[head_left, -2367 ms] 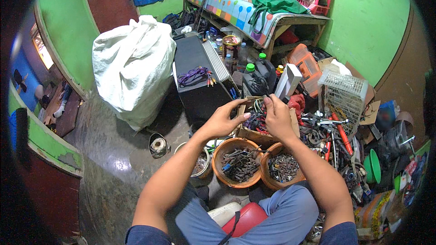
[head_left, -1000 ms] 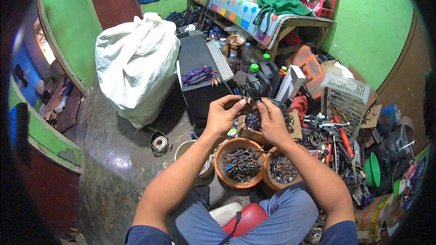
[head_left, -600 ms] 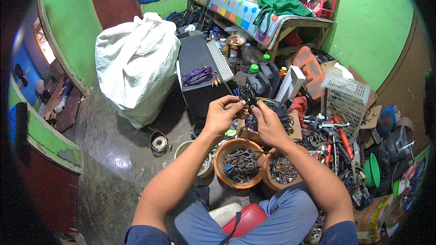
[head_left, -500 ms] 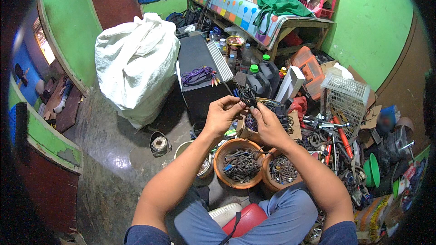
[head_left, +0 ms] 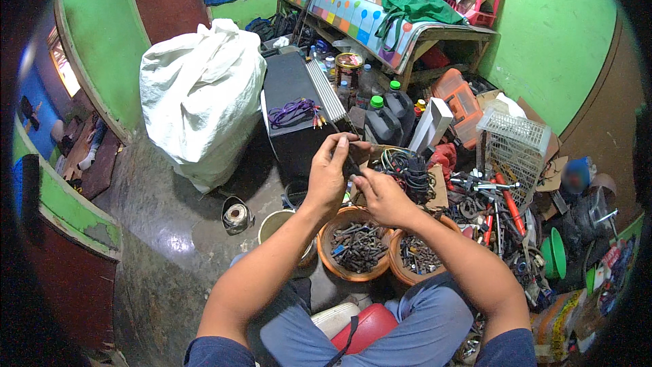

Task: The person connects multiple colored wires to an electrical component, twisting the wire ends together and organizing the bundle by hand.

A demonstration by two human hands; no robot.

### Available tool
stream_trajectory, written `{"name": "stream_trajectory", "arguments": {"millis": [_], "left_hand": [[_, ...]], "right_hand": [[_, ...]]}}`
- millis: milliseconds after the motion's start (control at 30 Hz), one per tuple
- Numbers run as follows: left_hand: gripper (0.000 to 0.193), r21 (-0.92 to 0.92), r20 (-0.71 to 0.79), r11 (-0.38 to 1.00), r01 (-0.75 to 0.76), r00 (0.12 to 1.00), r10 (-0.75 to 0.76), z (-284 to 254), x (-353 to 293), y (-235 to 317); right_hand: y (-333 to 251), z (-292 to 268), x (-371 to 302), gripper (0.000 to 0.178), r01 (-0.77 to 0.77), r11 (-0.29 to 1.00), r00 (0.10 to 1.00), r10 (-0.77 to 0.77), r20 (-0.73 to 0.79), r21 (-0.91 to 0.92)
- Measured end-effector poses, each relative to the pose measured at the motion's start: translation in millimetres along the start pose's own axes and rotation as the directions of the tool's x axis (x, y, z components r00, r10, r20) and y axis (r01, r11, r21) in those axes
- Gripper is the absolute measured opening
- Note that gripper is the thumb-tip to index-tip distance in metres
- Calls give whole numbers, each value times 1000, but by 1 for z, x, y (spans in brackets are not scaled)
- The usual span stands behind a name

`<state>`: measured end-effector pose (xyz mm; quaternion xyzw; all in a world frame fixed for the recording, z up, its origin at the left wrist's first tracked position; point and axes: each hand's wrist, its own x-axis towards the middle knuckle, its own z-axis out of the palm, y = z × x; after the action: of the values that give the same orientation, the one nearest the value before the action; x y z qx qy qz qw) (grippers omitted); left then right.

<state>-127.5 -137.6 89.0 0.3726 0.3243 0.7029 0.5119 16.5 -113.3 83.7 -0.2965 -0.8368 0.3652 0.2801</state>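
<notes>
My left hand is closed, thumb up, around a length of black cable, most of which its fingers hide. Just below and to the right, my right hand pinches the lower part of that cable. Both hands are held over the near side of a cardboard box full of tangled cables. Beneath my hands stands an orange-brown bowl heaped with small dark plug-like pieces. A second bowl with similar small pieces is partly covered by my right forearm.
A large white sack stands at left beside a black cabinet with a purple cable coil on top. Dark jugs with green caps stand behind the box. At right lie tools and a white basket.
The looped black cable bundle no longer shows above my fingers; a straight dark length shows between my hands. My right hand has moved down and left, and my left hand has turned thumb up.
</notes>
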Motion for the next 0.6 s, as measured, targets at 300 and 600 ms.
{"name": "stream_trajectory", "arguments": {"millis": [300,600], "left_hand": [[59,-358,-184,912,200,942,-279,-12,-2,24],[60,-306,-163,933,188,955,-246,-13,0,34]], "right_hand": [[5,8,5,28,-3,999,980,-6,199,42],[5,2,-3,36,95,995,958,-101,269,35]]}}
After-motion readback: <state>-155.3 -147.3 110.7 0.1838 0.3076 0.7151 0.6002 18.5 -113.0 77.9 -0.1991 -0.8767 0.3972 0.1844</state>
